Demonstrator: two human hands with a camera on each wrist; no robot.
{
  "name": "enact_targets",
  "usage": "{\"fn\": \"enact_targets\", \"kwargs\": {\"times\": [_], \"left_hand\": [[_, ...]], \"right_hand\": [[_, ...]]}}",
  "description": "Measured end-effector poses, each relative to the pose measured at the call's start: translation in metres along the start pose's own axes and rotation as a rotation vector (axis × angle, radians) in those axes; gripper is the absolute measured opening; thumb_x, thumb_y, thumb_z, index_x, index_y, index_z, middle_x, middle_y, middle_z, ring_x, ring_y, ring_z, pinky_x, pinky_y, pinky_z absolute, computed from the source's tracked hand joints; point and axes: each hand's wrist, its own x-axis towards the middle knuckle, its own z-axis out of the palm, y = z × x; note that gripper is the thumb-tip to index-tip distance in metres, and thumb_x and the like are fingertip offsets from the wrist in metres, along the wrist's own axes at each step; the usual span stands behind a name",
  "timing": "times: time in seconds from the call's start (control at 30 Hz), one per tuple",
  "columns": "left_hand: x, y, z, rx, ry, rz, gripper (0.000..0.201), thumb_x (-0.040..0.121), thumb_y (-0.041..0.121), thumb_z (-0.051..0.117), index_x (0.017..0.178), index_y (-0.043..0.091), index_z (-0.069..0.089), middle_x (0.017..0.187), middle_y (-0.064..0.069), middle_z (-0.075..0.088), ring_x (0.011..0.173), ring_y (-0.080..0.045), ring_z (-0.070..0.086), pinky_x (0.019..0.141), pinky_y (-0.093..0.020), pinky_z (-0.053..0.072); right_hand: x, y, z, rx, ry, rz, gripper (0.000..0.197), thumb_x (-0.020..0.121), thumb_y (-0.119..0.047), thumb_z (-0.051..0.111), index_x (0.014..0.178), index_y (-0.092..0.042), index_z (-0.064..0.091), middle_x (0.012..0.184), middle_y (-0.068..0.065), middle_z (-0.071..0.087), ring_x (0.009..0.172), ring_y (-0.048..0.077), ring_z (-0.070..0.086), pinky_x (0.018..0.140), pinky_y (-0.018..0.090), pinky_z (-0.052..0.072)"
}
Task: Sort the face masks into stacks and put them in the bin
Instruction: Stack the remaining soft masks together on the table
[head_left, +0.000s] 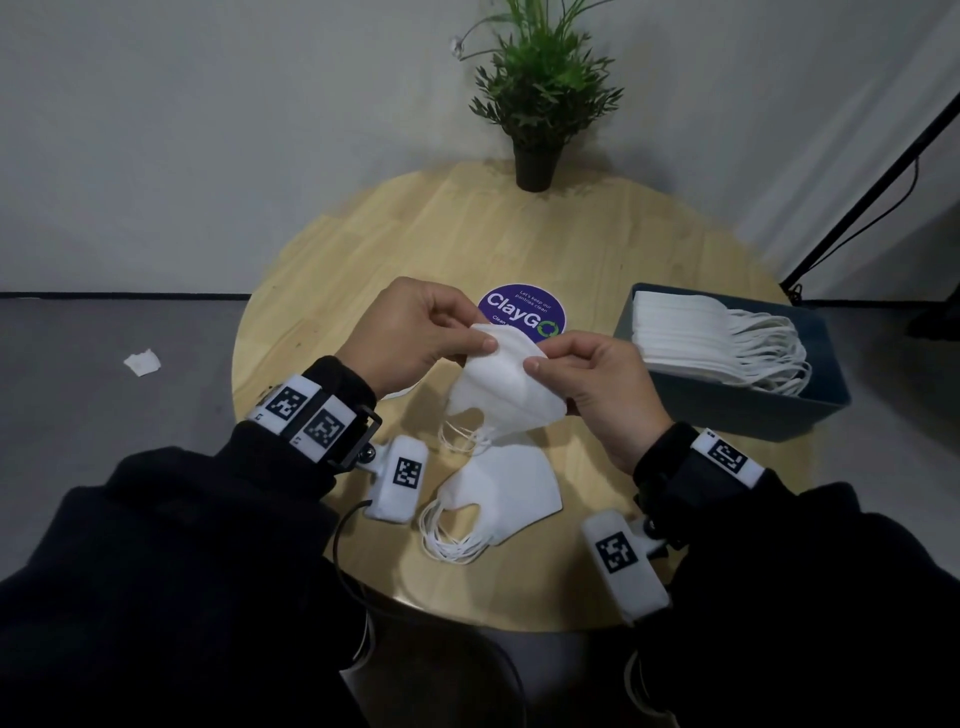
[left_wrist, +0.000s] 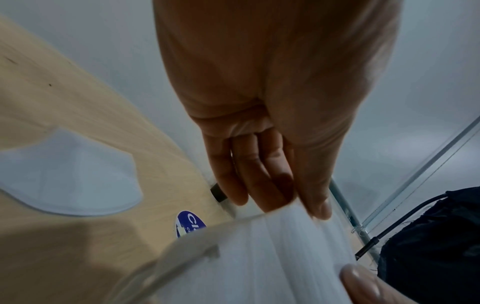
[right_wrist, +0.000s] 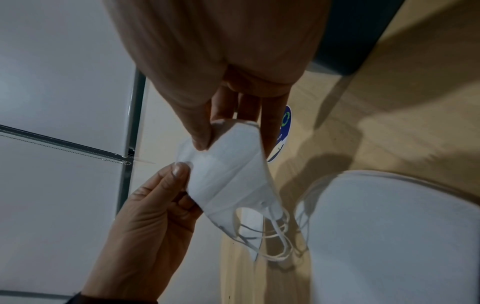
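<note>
Both hands hold one folded white face mask (head_left: 506, 387) above the round wooden table (head_left: 395, 234). My left hand (head_left: 415, 332) pinches its upper left edge, thumb on top. My right hand (head_left: 587, 374) pinches its upper right edge. The ear loops (head_left: 460, 436) dangle below. The right wrist view shows the same mask (right_wrist: 231, 170) between both thumbs. A small stack of folded white masks (head_left: 501, 493) lies on the table near me, under the held one. A dark blue bin (head_left: 748, 405) at the right holds a stack of flat white masks (head_left: 691, 338).
A potted green plant (head_left: 537, 104) stands at the table's far edge. A round purple sticker (head_left: 519, 309) lies at the table's middle. A black stand leg (head_left: 872, 192) slants at the right. A scrap of white paper (head_left: 143, 361) lies on the grey floor at the left.
</note>
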Motion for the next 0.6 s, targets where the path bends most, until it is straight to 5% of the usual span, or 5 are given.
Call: {"fn": "enact_targets", "kwargs": {"times": [0.27, 0.6], "left_hand": [[-0.0013, 0.0010, 0.0002, 0.006, 0.017, -0.019, 0.010, 0.080, 0.005, 0.087, 0.083, 0.006, 0.078, 0.074, -0.012, 0.077, 0.066, -0.018, 0.073, 0.064, -0.020, 0.055], [0.0015, -0.0045, -0.0014, -0.006, 0.005, 0.011, 0.010, 0.079, 0.002, 0.087, 0.084, 0.005, 0.078, 0.080, -0.018, 0.077, 0.074, -0.026, 0.075, 0.074, -0.033, 0.063]], "right_hand": [[-0.0009, 0.0006, -0.0016, -0.056, -0.030, 0.012, 0.012, 0.086, -0.004, 0.081, 0.098, -0.007, 0.081, 0.096, 0.012, 0.080, 0.082, 0.020, 0.074, 0.067, 0.035, 0.061], [0.0006, 0.0016, -0.0014, -0.050, 0.033, 0.029, 0.005, 0.091, -0.010, 0.078, 0.088, -0.010, 0.081, 0.085, 0.001, 0.079, 0.073, 0.009, 0.071, 0.057, 0.024, 0.055]]}}
